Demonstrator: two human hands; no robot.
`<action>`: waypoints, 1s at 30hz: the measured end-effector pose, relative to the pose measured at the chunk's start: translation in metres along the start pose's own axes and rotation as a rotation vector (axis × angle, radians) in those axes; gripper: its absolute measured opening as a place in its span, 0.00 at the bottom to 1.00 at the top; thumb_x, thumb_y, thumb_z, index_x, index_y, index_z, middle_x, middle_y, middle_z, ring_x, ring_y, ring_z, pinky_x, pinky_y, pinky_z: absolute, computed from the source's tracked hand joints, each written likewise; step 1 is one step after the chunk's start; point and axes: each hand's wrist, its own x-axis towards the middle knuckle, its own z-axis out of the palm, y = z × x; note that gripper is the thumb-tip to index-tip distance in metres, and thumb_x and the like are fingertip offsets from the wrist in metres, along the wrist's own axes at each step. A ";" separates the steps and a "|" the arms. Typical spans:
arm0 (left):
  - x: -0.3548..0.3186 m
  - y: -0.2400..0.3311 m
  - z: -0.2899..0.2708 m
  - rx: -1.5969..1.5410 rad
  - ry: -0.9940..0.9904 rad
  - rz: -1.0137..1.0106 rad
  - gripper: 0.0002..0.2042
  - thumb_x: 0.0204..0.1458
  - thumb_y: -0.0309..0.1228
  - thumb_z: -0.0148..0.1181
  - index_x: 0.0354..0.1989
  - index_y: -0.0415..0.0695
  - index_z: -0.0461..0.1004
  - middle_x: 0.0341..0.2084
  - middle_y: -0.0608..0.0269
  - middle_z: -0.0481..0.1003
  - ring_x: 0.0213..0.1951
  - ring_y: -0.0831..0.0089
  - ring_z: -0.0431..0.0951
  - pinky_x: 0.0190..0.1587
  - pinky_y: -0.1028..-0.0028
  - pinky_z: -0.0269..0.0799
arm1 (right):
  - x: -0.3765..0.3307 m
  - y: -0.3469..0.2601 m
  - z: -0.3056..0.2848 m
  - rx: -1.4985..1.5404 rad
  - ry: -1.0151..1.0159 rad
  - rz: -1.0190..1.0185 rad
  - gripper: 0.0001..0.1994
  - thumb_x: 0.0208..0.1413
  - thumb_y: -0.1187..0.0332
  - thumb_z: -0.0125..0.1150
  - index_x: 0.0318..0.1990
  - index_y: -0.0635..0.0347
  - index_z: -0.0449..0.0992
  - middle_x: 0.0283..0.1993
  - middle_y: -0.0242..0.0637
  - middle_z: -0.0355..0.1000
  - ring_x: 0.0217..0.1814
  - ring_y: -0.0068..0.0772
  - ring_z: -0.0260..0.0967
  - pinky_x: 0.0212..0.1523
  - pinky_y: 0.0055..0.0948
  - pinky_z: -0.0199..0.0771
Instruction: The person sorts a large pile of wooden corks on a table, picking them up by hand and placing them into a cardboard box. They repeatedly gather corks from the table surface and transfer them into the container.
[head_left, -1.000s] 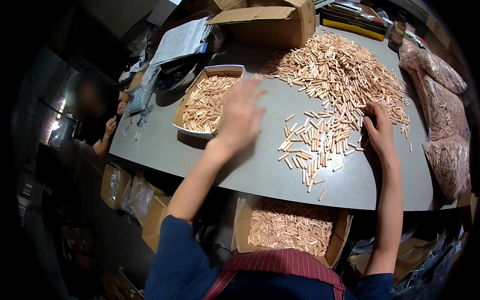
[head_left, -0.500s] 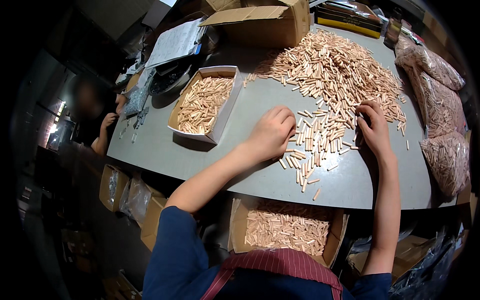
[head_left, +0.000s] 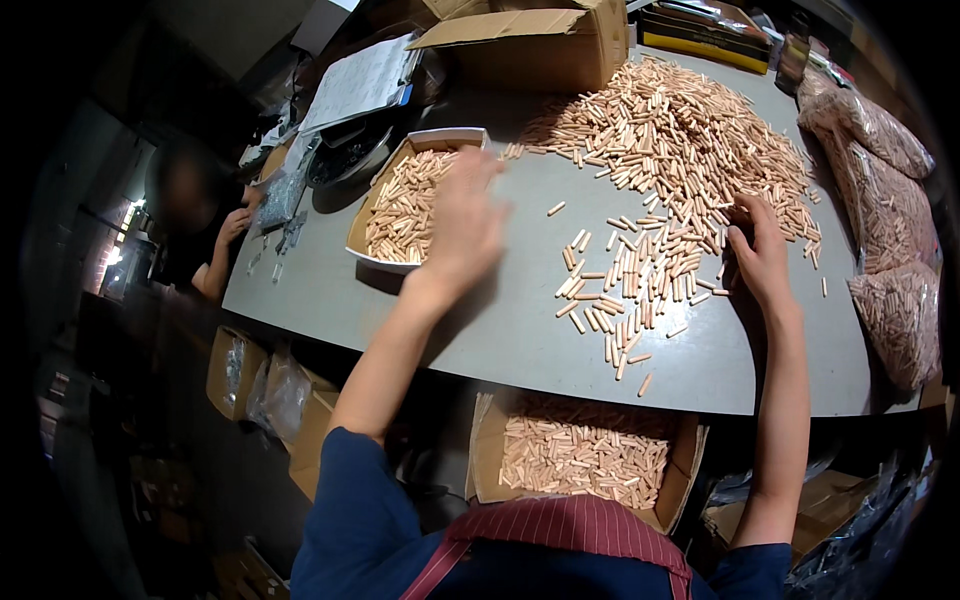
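Observation:
My left hand (head_left: 465, 225), smeared by motion, is over the right side of a white-walled cardboard box (head_left: 450, 134). Short wooden dowels (head_left: 398, 215) fill this box; whether the hand holds any is hidden by the blur. On the right, my right hand (head_left: 765, 258) rests at the lower edge of a big heap of dowels (head_left: 680, 130). Its fingers are bent, with the thumb apart from them, and touch the dowels there. Between my hands, loose dowels (head_left: 645, 268) lie spread on the grey table (head_left: 500, 335).
An open cardboard box (head_left: 485, 468) of dowels sits below the table edge before me. Clear bags of dowels (head_left: 868, 190) line the right side. A large carton (head_left: 530, 55) and a clipboard (head_left: 355, 88) stand at the back. Another person's hand (head_left: 235, 224) is at the far left.
My left hand has moved left from the loose dowels to the white-walled box. A few dowels lie newly scattered where it was. My right hand stays by the heap.

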 end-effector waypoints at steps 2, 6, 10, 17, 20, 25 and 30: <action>-0.004 0.011 0.030 -0.192 -0.136 -0.016 0.20 0.61 0.30 0.56 0.61 0.36 0.69 0.63 0.42 0.67 0.68 0.45 0.63 0.71 0.54 0.56 | 0.001 0.004 -0.002 0.016 -0.003 0.022 0.19 0.59 0.77 0.59 0.59 0.64 0.72 0.54 0.44 0.73 0.54 0.40 0.78 0.56 0.35 0.76; -0.008 0.008 0.070 -0.432 -0.372 -0.069 0.23 0.67 0.34 0.47 0.67 0.35 0.64 0.68 0.42 0.64 0.73 0.47 0.58 0.75 0.58 0.50 | 0.000 0.001 -0.002 0.020 -0.012 0.040 0.18 0.61 0.76 0.59 0.59 0.65 0.72 0.53 0.44 0.74 0.54 0.39 0.78 0.56 0.34 0.77; -0.015 0.033 0.060 -0.594 -0.579 0.060 0.27 0.69 0.37 0.42 0.73 0.35 0.58 0.74 0.42 0.57 0.76 0.50 0.53 0.78 0.59 0.43 | 0.001 0.008 -0.006 -0.012 0.007 0.043 0.16 0.62 0.73 0.60 0.57 0.64 0.74 0.52 0.45 0.76 0.53 0.40 0.79 0.55 0.34 0.77; -0.061 0.084 0.024 -0.334 -0.597 0.293 0.33 0.70 0.46 0.45 0.74 0.32 0.54 0.74 0.37 0.54 0.76 0.44 0.52 0.77 0.51 0.44 | -0.001 -0.005 -0.004 -0.008 -0.016 0.025 0.16 0.63 0.71 0.59 0.57 0.64 0.74 0.55 0.45 0.75 0.54 0.41 0.78 0.56 0.35 0.76; -0.073 0.104 0.012 -0.229 -0.580 0.322 0.39 0.67 0.54 0.49 0.74 0.32 0.53 0.74 0.38 0.54 0.76 0.45 0.52 0.76 0.49 0.45 | -0.002 -0.005 -0.004 -0.010 -0.018 0.034 0.17 0.63 0.71 0.59 0.57 0.64 0.73 0.55 0.45 0.75 0.55 0.41 0.78 0.57 0.35 0.75; -0.086 0.126 -0.004 -0.220 -0.567 0.271 0.45 0.54 0.47 0.64 0.75 0.33 0.53 0.75 0.39 0.52 0.76 0.47 0.53 0.77 0.48 0.44 | -0.002 -0.003 -0.003 -0.064 -0.023 -0.010 0.18 0.62 0.71 0.60 0.58 0.64 0.73 0.55 0.45 0.75 0.56 0.43 0.76 0.58 0.37 0.74; -0.090 0.118 -0.006 -0.497 -0.566 0.240 0.42 0.63 0.53 0.54 0.76 0.34 0.51 0.76 0.38 0.51 0.77 0.45 0.49 0.77 0.48 0.42 | -0.002 -0.002 -0.001 -0.035 -0.017 0.006 0.18 0.61 0.71 0.61 0.57 0.65 0.73 0.54 0.45 0.74 0.56 0.43 0.76 0.58 0.37 0.74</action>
